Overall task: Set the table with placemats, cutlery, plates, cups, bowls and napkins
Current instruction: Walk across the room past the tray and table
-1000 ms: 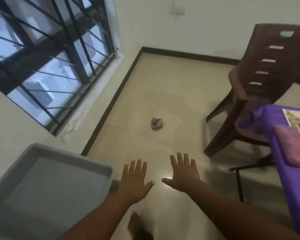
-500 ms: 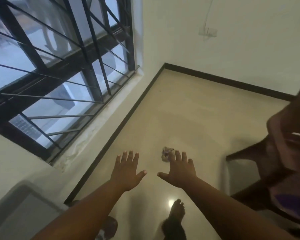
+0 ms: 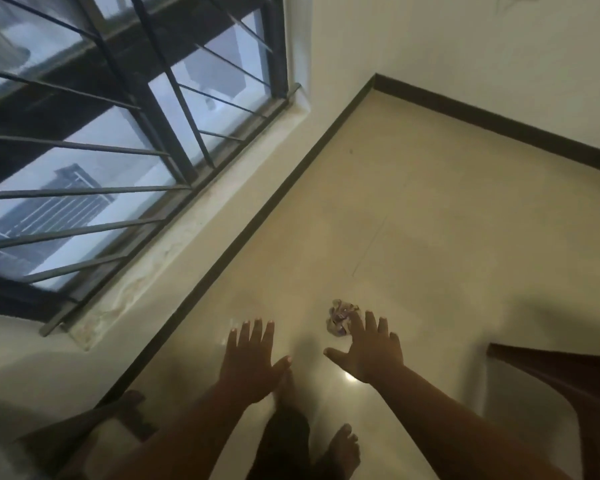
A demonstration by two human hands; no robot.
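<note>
Below the window (image 3: 118, 140), on the floor (image 3: 430, 220), a crumpled napkin (image 3: 340, 317) lies just beyond the right hand (image 3: 368, 351), both it and the left hand (image 3: 253, 362) spread wide and holding nothing; it looks light and soft, best pinched anywhere across its bunched top.

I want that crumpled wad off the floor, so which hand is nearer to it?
Right. The right hand reaches toward the wad, fingers overlapping its edge in view. The left hand is off to the wad's left, apart from it.
</note>
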